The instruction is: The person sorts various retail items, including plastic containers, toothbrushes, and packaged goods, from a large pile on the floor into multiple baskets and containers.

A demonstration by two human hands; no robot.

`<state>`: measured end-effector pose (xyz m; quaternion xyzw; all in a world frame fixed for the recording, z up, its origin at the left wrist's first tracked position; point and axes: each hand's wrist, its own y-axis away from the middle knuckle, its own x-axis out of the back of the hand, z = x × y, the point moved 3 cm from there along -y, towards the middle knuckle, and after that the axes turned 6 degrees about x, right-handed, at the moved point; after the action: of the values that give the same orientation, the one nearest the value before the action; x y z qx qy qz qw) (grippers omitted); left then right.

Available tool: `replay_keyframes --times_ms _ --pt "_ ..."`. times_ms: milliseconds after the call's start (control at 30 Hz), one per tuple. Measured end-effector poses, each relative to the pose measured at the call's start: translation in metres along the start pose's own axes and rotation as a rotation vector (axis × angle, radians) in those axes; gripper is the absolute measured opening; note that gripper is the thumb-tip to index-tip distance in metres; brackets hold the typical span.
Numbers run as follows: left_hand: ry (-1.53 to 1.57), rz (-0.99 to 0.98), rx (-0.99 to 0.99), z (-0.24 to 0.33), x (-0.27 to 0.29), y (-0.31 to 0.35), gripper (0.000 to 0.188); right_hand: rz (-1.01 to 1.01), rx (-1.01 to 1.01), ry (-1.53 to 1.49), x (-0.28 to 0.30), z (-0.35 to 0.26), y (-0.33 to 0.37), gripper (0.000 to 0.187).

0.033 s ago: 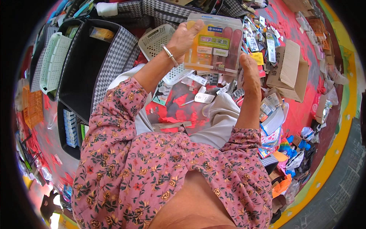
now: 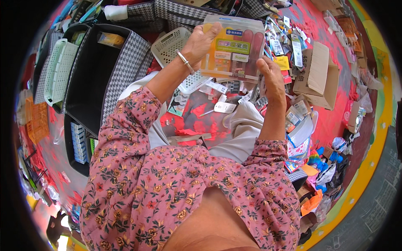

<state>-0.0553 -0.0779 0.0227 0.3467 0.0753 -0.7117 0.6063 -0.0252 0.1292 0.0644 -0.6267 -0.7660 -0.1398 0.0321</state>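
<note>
Up in front of me I hold a clear plastic box of clothes pegs (image 2: 234, 49), its labelled face toward me. Yellow pegs show through its left half and dark red ones through the right. My left hand (image 2: 204, 43), with a silver bangle at the wrist, grips the upper left edge, thumb on the front. At the lower right edge rests the thumb of my right hand (image 2: 273, 76); its other fingers are hidden. Below the box, a white tag (image 2: 225, 107) and small packaged goods lie on the floor between my legs.
Left stand a black houndstooth storage bin (image 2: 94, 67), a pale green basket (image 2: 60, 71) and an orange crate (image 2: 37, 116). Another pale basket (image 2: 167, 46) sits beyond my left arm. On the right are an open cardboard box (image 2: 317, 77) and heaps of packaged goods (image 2: 322, 163).
The box has shifted very slightly left. My right thumb has moved a little left along its edge; both hands stay on it.
</note>
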Motion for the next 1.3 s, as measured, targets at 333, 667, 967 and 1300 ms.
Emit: replay_keyframes --times_ms 333,667,967,1300 --pt "-0.050 0.005 0.039 0.005 -0.002 0.003 0.053 -0.019 -0.076 -0.029 -0.006 -0.006 0.000 0.046" --pt "-0.029 -0.048 0.075 0.012 -0.011 0.010 0.037 0.057 -0.155 -0.260 -0.009 0.001 0.000 0.048" --pt "0.028 -0.010 0.115 0.005 -0.005 0.006 0.041 0.058 -0.153 -0.301 -0.009 -0.002 0.001 0.045" --pt "-0.051 -0.004 0.088 0.018 -0.018 0.020 0.082 0.112 -0.089 -0.277 -0.003 -0.004 0.001 0.040"
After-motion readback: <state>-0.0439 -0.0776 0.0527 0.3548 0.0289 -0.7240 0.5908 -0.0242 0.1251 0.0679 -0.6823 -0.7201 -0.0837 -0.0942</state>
